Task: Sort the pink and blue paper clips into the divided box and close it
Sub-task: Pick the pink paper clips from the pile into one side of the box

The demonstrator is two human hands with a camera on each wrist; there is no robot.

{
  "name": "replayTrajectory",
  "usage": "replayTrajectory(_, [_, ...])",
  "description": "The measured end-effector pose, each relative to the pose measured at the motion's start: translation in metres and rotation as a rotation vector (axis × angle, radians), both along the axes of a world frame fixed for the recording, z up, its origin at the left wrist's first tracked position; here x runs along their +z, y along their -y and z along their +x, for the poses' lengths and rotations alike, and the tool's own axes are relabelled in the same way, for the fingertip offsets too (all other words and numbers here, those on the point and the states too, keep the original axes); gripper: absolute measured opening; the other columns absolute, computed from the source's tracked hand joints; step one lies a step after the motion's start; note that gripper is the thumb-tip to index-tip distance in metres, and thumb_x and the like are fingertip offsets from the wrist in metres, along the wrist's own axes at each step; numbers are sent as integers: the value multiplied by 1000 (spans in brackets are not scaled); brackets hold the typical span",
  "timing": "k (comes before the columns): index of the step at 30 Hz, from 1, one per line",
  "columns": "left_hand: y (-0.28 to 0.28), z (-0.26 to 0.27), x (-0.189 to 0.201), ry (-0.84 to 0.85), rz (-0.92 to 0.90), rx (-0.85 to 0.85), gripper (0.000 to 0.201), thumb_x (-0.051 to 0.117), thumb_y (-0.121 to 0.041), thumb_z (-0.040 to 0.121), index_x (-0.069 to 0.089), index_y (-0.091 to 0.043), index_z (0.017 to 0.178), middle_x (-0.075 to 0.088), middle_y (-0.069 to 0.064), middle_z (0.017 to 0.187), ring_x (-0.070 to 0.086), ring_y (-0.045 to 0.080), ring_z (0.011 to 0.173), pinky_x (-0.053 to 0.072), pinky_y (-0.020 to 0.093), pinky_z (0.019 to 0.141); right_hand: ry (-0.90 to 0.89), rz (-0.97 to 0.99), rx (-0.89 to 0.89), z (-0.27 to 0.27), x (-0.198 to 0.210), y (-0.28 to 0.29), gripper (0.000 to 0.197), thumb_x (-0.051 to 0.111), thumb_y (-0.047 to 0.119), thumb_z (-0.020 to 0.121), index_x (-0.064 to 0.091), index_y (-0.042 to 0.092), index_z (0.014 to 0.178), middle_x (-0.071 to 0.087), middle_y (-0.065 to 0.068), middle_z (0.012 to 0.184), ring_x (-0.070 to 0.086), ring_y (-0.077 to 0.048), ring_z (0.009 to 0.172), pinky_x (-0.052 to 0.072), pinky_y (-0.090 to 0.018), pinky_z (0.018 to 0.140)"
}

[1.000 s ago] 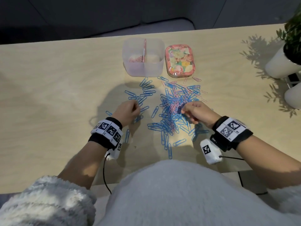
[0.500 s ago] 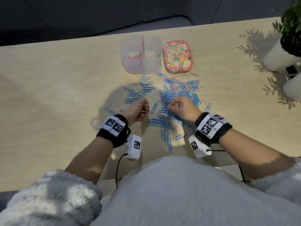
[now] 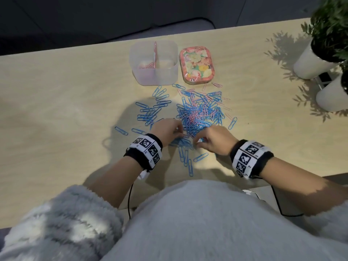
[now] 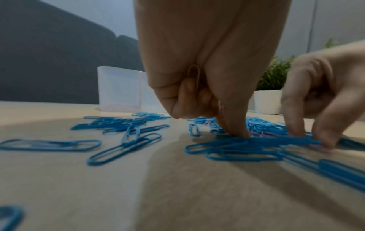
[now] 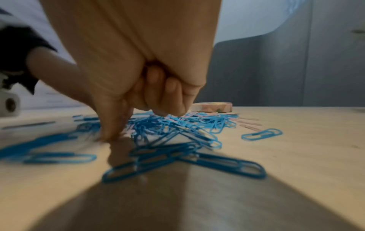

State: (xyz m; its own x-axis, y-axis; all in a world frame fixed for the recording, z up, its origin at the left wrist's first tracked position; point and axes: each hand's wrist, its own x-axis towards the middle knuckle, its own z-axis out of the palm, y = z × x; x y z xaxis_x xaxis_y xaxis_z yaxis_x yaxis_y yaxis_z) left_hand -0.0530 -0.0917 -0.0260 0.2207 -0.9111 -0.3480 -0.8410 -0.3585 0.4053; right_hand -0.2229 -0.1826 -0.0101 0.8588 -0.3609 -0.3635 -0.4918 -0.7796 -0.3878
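A clear divided box (image 3: 153, 76) stands open at the back, with pink clips in its left compartment; the right one looks empty. Its floral lid (image 3: 196, 65) lies to its right. Before them is a mixed pile of blue and pink paper clips (image 3: 199, 112). My left hand (image 3: 180, 133) is at the pile's near edge; its curled fingers hold a pink clip (image 4: 194, 73) against the palm while one fingertip (image 4: 237, 131) presses on blue clips. My right hand (image 3: 197, 143) faces it, outer fingers curled, fingertips (image 4: 324, 140) pinching at a pale clip on the table.
Loose blue clips (image 3: 150, 110) lie spread left of the pile and several (image 3: 188, 159) lie toward the near table edge. Two white plant pots (image 3: 310, 63) stand at the far right. The wooden table (image 3: 56, 110) stretches to the left.
Both hands have come together at the near edge of the pile; the left hand moved right and the right hand moved back toward me.
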Motion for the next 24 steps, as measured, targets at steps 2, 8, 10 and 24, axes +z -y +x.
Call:
replayTrajectory(2, [-3, 4, -2, -59, 16, 40, 16, 65, -33, 82, 63, -18, 89, 64, 2, 89, 59, 24, 91, 41, 30, 72, -18, -2, -2, -1, -7, 1, 11, 61, 30, 82, 68, 27, 91, 61, 3, 80, 58, -22, 83, 30, -25, 65])
replayTrajectory(8, [-17, 19, 2, -170, -29, 145, 12, 56, -28, 89, 61, -17, 86, 41, -11, 57, 41, 10, 56, 25, 26, 50, 110, 271, -174, -1, -14, 12, 8, 53, 15, 88, 52, 13, 81, 44, 9, 63, 44, -20, 66, 31, -28, 58])
replayTrajectory(10, [-21, 27, 5, -134, -36, 158, 14, 53, -27, 91, 62, -16, 89, 39, -11, 57, 36, 6, 53, 23, 25, 49, 199, 424, -298, 0, -14, 20, 13, 45, 8, 92, 44, 13, 80, 45, 3, 63, 44, -17, 59, 34, -26, 56])
replayTrajectory(24, [-14, 63, 17, -260, -87, 403, 20, 47, -21, 94, 50, -11, 76, 46, 2, 63, 42, 21, 65, 31, 29, 62, 81, 115, -277, 21, -23, -4, 14, 65, 24, 81, 59, 11, 79, 63, -6, 77, 57, -25, 77, 39, -30, 64])
